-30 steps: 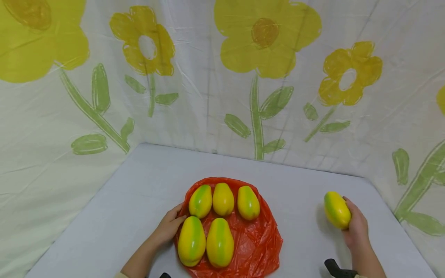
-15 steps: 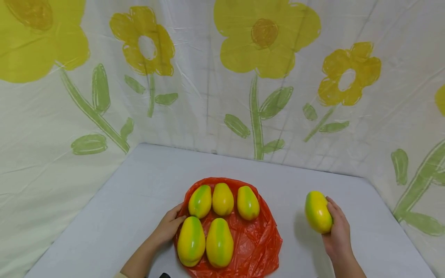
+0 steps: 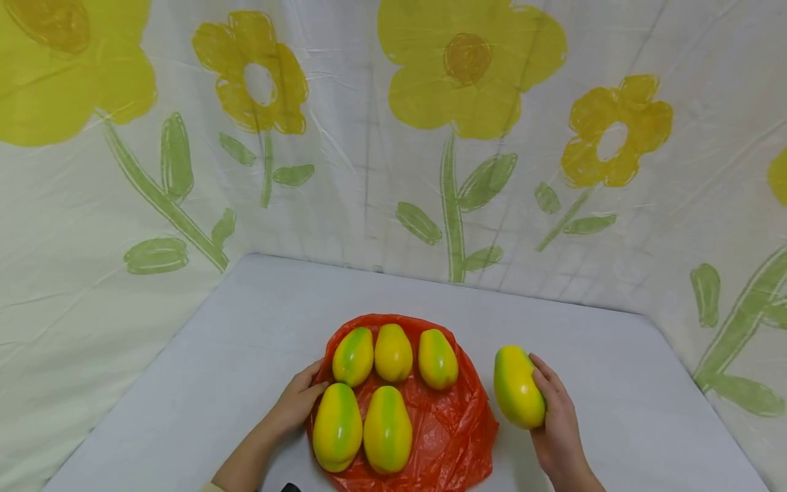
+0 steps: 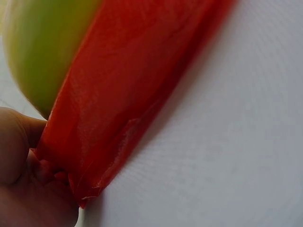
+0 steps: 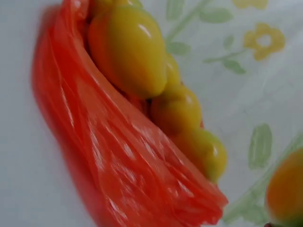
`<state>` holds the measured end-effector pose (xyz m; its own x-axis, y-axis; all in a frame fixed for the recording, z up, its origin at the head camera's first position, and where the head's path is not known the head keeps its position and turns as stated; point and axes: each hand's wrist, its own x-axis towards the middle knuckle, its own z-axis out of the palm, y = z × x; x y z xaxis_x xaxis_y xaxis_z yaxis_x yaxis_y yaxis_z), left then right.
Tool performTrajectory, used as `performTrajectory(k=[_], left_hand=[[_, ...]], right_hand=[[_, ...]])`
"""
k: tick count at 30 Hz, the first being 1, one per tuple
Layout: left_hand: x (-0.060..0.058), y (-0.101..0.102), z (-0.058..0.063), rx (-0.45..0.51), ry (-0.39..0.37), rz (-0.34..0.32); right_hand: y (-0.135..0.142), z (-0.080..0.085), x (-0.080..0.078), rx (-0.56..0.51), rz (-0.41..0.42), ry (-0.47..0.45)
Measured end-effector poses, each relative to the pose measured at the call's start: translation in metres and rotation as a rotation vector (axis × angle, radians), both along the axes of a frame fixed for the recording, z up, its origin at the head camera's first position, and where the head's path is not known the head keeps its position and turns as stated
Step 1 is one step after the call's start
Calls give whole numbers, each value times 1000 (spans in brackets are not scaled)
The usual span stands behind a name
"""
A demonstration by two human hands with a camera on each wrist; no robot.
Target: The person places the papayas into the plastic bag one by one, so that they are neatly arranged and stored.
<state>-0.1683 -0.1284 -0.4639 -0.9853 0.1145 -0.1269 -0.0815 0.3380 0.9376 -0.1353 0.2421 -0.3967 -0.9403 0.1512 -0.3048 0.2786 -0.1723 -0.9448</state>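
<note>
My left hand (image 3: 299, 402) holds the left rim of a red plastic bag (image 3: 444, 437) spread wide on the table. In the left wrist view, thumb and fingers pinch the bag's edge (image 4: 113, 80), with a greenish papaya (image 4: 42, 47) just inside. Several yellow papayas with green stripes lie in the bag, three at the back and two larger ones, including this one (image 3: 388, 430), in front. Right of the bag, my right hand (image 3: 558, 427) grips another papaya (image 3: 518, 387) above the table. At the right wrist view's edge, part of that papaya (image 5: 288, 189) shows; the hand is mostly hidden.
The bag's front right part shows bare, crumpled red plastic. A pale cloth covers the table (image 3: 264, 307). Behind it hangs a white curtain (image 3: 344, 225) printed with yellow flowers. Dark ends of a strap or device poke in at the bottom edge.
My right hand has carried the papaya leftward from the table's right side to close beside the bag. My left hand and the bag have stayed in place.
</note>
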Motion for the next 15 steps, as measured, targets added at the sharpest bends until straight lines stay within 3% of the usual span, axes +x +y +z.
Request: performTrajectory(k=[15], left_hand=[[0, 1, -1, 1, -7, 7]], right_hand=[[-65, -14, 30, 143, 120, 30]])
